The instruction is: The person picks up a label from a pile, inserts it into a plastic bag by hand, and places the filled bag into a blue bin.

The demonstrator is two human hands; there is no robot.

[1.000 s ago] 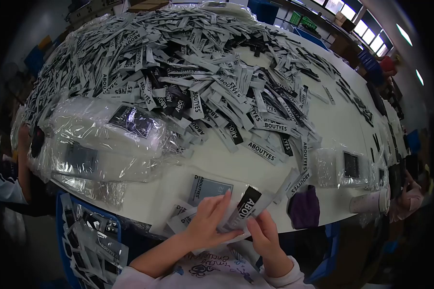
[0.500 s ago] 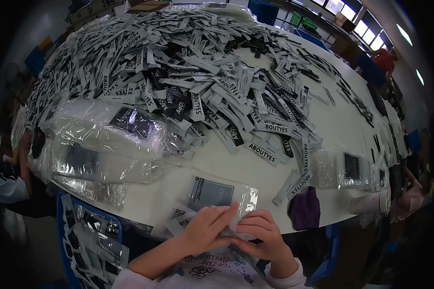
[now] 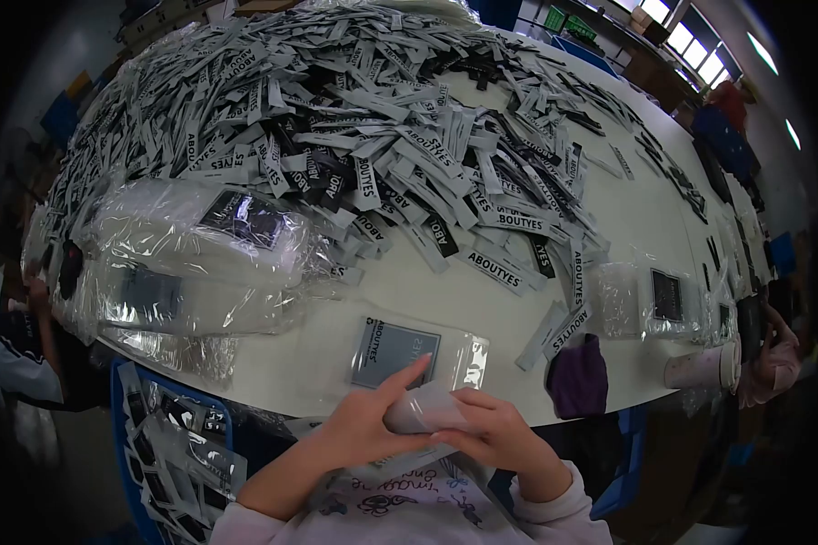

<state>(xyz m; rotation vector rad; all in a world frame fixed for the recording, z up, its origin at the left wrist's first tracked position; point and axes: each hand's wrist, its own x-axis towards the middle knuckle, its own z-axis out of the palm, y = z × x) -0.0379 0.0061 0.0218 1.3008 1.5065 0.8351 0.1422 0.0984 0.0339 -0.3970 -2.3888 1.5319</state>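
Both of my hands hold a translucent plastic piece (image 3: 424, 409), bent into a curved roll, near the table's front edge. My left hand (image 3: 368, 427) grips its left end, with the index finger stretched out over a clear bag. My right hand (image 3: 500, 436) is closed around its right end. Just beyond my hands, the clear bag with a grey printed label (image 3: 395, 354) lies flat on the white table (image 3: 282, 377). A purple cloth (image 3: 578, 380) is to the right of my right hand.
A large heap of grey and black ABOUTYES strips (image 3: 336, 118) covers the far side. Stacked clear bags (image 3: 173, 236) lie left, more bags (image 3: 650, 300) right, beside a pink cup (image 3: 695, 368). A blue bin (image 3: 118, 436) stands front left. Other people are at both sides.
The plastic piece now shows as a curved roll between my hands. My left hand has shifted slightly left, its index finger extended. The view has shifted slightly.
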